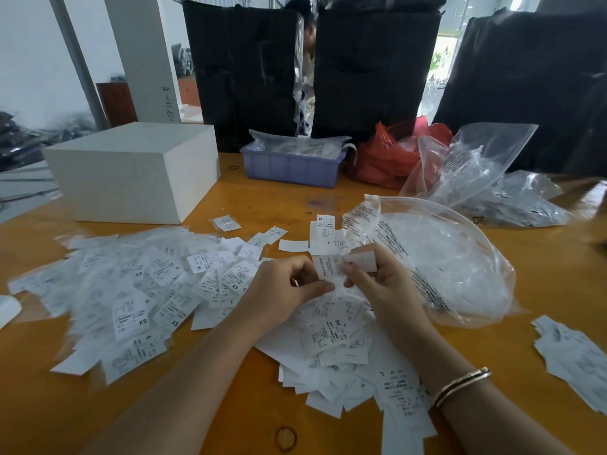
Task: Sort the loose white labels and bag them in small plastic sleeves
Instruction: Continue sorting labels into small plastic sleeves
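Fingers of the left hand (289, 284) curl to pinch a label (323, 269); the right hand (377, 277) grips a small stack (361, 260) (folded white slips) above loose labels (138, 290) strewn over the counter (230, 405), beside a clear bag (443, 257).

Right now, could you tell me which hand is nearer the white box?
Left. The left hand is nearer the white box, below and right of it; the right hand lies further right.

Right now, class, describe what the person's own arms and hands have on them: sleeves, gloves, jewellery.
Both forearms are bare, with no sleeves and no gloves. The left hand wears nothing visible. The right hand has a thin metallic bangle round its wrist.
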Demonstrator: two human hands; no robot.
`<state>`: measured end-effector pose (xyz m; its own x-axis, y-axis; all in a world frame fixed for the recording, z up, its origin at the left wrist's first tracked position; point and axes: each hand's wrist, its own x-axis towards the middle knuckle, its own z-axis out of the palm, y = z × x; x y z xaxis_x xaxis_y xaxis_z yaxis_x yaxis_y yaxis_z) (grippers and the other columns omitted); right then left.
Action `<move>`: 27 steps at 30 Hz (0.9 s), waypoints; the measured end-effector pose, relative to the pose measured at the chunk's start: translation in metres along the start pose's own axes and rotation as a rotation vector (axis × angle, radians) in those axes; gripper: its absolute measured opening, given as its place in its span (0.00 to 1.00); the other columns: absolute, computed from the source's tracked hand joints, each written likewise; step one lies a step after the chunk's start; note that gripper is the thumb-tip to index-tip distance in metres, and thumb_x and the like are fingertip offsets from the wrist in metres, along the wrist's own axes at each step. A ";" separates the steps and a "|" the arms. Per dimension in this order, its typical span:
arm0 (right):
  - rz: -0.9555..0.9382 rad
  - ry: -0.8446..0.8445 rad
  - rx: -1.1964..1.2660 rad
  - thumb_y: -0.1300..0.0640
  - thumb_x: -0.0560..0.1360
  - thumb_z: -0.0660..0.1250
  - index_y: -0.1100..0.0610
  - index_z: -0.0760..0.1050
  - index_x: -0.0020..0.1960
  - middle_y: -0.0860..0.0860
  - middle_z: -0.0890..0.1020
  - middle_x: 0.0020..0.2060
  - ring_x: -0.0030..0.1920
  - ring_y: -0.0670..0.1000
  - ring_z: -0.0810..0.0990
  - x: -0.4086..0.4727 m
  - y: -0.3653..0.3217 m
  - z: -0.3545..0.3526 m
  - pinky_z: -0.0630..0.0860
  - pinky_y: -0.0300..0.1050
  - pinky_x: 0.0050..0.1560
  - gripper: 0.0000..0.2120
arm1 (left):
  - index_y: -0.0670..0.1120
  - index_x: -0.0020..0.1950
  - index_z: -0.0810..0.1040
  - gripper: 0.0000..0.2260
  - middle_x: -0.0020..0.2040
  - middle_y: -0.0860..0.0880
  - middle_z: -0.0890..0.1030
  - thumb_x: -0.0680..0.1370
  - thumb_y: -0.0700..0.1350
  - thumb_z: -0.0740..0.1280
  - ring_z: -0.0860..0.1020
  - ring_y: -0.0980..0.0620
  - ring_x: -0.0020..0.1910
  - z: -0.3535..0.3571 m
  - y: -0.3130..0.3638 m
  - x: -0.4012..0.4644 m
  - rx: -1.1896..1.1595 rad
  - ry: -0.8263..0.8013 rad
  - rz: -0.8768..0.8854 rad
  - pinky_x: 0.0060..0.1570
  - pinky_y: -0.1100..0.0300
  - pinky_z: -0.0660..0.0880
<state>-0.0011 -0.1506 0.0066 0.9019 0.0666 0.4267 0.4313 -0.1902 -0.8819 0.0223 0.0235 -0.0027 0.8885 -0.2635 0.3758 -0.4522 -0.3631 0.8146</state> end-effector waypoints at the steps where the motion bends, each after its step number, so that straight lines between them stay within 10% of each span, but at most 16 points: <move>1: -0.001 -0.005 -0.007 0.60 0.75 0.67 0.52 0.75 0.43 0.41 0.80 0.35 0.36 0.42 0.78 0.000 0.000 0.000 0.75 0.35 0.37 0.04 | 0.54 0.34 0.77 0.11 0.33 0.57 0.80 0.63 0.60 0.71 0.76 0.62 0.29 0.000 0.000 0.000 -0.004 0.002 0.007 0.31 0.69 0.72; 27: 0.001 0.027 0.221 0.61 0.74 0.69 0.51 0.76 0.41 0.46 0.81 0.33 0.34 0.44 0.79 -0.001 0.001 -0.004 0.73 0.33 0.34 0.06 | 0.56 0.41 0.82 0.05 0.37 0.59 0.84 0.69 0.54 0.69 0.81 0.63 0.38 -0.002 0.008 -0.002 -0.159 -0.133 0.022 0.40 0.74 0.73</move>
<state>-0.0017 -0.1543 0.0064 0.9027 0.0393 0.4285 0.4277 0.0288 -0.9035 0.0173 0.0226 0.0037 0.8555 -0.3896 0.3412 -0.4441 -0.2130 0.8703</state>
